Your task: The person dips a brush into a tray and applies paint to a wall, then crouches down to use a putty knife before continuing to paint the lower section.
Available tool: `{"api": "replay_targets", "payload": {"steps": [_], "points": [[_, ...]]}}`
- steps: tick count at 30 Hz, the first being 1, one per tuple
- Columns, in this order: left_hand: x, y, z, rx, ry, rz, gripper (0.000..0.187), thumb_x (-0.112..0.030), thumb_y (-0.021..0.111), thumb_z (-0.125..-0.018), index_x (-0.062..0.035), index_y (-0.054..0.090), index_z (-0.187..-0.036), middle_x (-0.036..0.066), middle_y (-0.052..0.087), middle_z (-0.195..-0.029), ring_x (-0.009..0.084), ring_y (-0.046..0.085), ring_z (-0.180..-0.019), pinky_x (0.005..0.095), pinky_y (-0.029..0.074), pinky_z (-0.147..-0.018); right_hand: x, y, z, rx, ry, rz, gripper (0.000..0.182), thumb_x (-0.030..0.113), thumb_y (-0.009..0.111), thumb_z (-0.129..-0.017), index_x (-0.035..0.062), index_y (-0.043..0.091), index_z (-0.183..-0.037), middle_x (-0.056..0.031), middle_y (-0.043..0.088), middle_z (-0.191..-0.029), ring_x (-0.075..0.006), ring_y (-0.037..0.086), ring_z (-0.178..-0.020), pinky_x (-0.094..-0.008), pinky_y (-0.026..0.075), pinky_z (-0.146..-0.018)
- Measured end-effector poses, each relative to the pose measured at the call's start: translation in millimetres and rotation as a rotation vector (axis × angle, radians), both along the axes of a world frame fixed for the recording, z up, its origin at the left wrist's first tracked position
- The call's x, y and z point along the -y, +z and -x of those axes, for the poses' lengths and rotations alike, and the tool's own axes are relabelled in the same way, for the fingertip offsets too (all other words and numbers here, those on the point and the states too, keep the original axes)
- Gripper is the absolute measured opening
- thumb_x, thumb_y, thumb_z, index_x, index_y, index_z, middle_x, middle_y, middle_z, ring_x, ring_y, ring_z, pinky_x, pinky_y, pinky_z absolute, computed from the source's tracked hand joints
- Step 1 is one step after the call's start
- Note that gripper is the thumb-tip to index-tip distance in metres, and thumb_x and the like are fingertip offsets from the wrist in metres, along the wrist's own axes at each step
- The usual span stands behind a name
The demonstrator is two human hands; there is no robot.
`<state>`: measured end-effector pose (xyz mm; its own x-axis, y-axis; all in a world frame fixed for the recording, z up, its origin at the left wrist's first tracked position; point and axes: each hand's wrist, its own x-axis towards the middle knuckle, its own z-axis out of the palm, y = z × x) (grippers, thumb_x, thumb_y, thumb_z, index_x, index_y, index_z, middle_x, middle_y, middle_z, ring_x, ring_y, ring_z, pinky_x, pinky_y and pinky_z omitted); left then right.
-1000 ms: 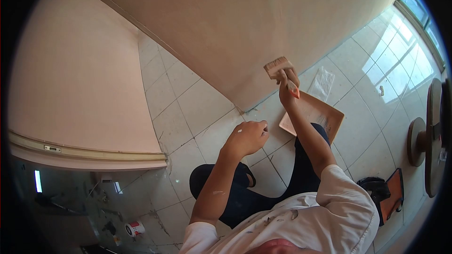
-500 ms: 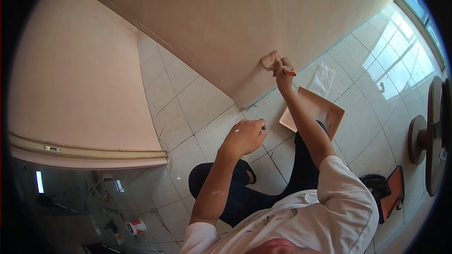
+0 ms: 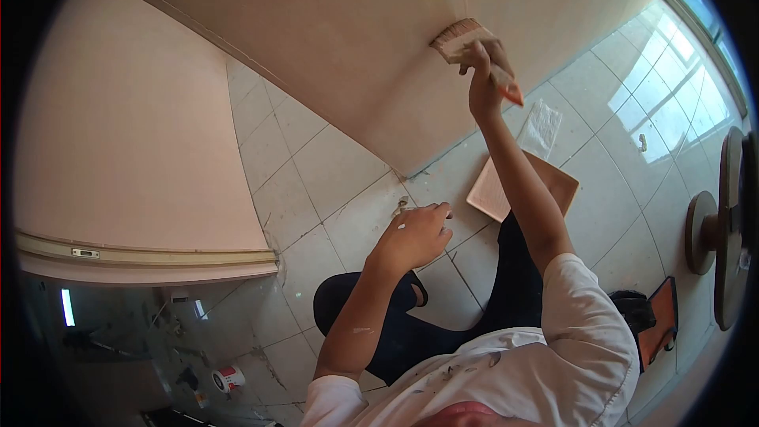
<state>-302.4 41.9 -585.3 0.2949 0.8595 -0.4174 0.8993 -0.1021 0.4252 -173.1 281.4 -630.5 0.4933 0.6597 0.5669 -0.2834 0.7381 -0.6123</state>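
Observation:
A wide paintbrush [image 3: 462, 41] with a pale body and an orange-tipped handle is in my right hand [image 3: 489, 71], fingers closed round it. Its bristles, coated in pinkish-beige, meet the lower part of the peach wall [image 3: 379, 55]. My left hand [image 3: 415, 235] hangs over the tiled floor near my knee, fingers loosely curled and apart from the thumb, nothing seen between them. A small whitish-brown thing [image 3: 402, 205] shows beside its knuckles; I cannot make out what it is. Under my right forearm lies a peach paint tray [image 3: 492, 194], partly hidden by the arm.
A white cloth or sheet [image 3: 541, 128] lies beyond the tray. To the right stand a round brown-topped piece of furniture [image 3: 702, 233] and an orange-and-black object [image 3: 660, 324]. A white and red bucket [image 3: 228, 379] sits lower left, past the sliding-track edge [image 3: 142, 253] of another wall.
My right hand has carried the brush upward along the wall, its handle now swung further down to the right. My left hand has shifted slightly, its thumb further from the fingers.

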Motion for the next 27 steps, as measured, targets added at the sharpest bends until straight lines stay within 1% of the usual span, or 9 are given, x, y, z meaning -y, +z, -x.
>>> {"api": "replay_targets", "payload": {"steps": [3, 5, 9, 14, 15, 16, 19, 24, 27], "points": [[1, 0, -3, -0.005, -0.027, -0.047, 0.031, -0.015, 0.054, -0.092, -0.0007, 0.062, -0.118, 0.020, 0.069, -0.113, 0.0357, 0.065, -0.106, 0.0434, 0.049, -0.097, 7, -79, 7, 0.121, 0.075, 0.195, 0.026, 0.018, 0.059, -0.098, -0.0008, 0.059, -0.081, -0.0076, 0.060, -0.069, -0.0121, 0.053, -0.049, -0.0265, 0.043, -0.045], [-1, 0, -6, 0.006, -0.022, -0.041, 0.032, -0.015, 0.054, -0.092, -0.0007, 0.062, -0.119, 0.020, 0.068, -0.113, 0.0349, 0.065, -0.107, 0.0434, 0.049, -0.097, 13, -132, -6, 0.098, 0.236, 0.520, 0.027, 0.020, 0.061, -0.098, 0.0003, 0.058, -0.080, -0.0064, 0.058, -0.067, -0.0116, 0.053, -0.049, -0.0266, 0.043, -0.045], [-4, -2, -8, 0.038, -0.027, -0.069, 0.034, -0.015, 0.055, -0.092, -0.0008, 0.061, -0.121, 0.020, 0.068, -0.114, 0.0345, 0.065, -0.107, 0.0434, 0.049, -0.098, 19, -131, -22, 0.111, 0.264, 0.729, 0.030, 0.023, 0.063, -0.098, 0.0010, 0.058, -0.078, -0.0067, 0.060, -0.067, -0.0114, 0.053, -0.049, -0.0266, 0.042, -0.045], [-3, -3, -15, 0.003, -0.070, -0.053, 0.037, -0.015, 0.054, -0.092, -0.0012, 0.059, -0.126, 0.020, 0.068, -0.116, 0.0337, 0.065, -0.109, 0.0431, 0.048, -0.100, -12, -27, -10, 0.182, 0.258, 0.512, 0.022, 0.018, 0.059, -0.099, 0.0024, 0.059, -0.083, -0.0050, 0.058, -0.061, -0.0103, 0.056, -0.052, -0.0251, 0.043, -0.045], [-3, -4, -16, 0.001, -0.069, -0.052, 0.037, -0.015, 0.054, -0.092, -0.0012, 0.059, -0.126, 0.020, 0.068, -0.116, 0.0337, 0.065, -0.109, 0.0431, 0.048, -0.100, -6, 0, -10, 0.039, 0.219, 0.305, 0.021, 0.016, 0.058, -0.099, 0.0013, 0.060, -0.084, -0.0056, 0.059, -0.065, -0.0102, 0.056, -0.054, -0.0249, 0.043, -0.047], [-3, -6, -17, -0.001, -0.081, -0.064, 0.037, -0.015, 0.054, -0.092, -0.0013, 0.059, -0.126, 0.020, 0.067, -0.117, 0.0340, 0.064, -0.109, 0.0431, 0.048, -0.101, -3, 12, -8, -0.103, 0.182, 0.095, 0.020, 0.014, 0.058, -0.099, 0.0002, 0.060, -0.085, -0.0063, 0.060, -0.069, -0.0101, 0.056, -0.056, -0.0247, 0.043, -0.048], [-3, -7, -14, 0.002, -0.081, -0.081, 0.038, -0.014, 0.055, -0.092, -0.0016, 0.058, -0.127, 0.020, 0.066, -0.119, 0.0348, 0.064, -0.110, 0.0433, 0.048, -0.101, 8, -4, -4, -0.024, 0.073, -0.029, 0.020, 0.013, 0.058, -0.099, -0.0013, 0.060, -0.085, -0.0061, 0.060, -0.077, -0.0096, 0.055, -0.059, -0.0241, 0.043, -0.050], [-3, -4, -10, -0.003, -0.072, -0.069, 0.039, -0.014, 0.055, -0.091, -0.0028, 0.058, -0.128, 0.021, 0.065, -0.120, 0.0370, 0.063, -0.110, 0.0440, 0.048, -0.100, 11, -141, -40, 0.232, 0.336, 0.549, 0.026, 0.022, 0.060, -0.100, 0.0004, 0.061, -0.086, -0.0052, 0.058, -0.068, -0.0089, 0.052, -0.053, -0.0247, 0.040, -0.046], [2, -6, -6, 0.036, -0.088, -0.079, 0.038, -0.014, 0.055, -0.090, -0.0027, 0.058, -0.127, 0.021, 0.065, -0.119, 0.0384, 0.062, -0.109, 0.0447, 0.048, -0.098, 42, -201, -114, 0.429, 0.257, 0.664, 0.031, 0.026, 0.061, -0.099, 0.0008, 0.061, -0.081, -0.0070, 0.062, -0.065, -0.0088, 0.054, -0.049, -0.0242, 0.039, -0.040]]}}
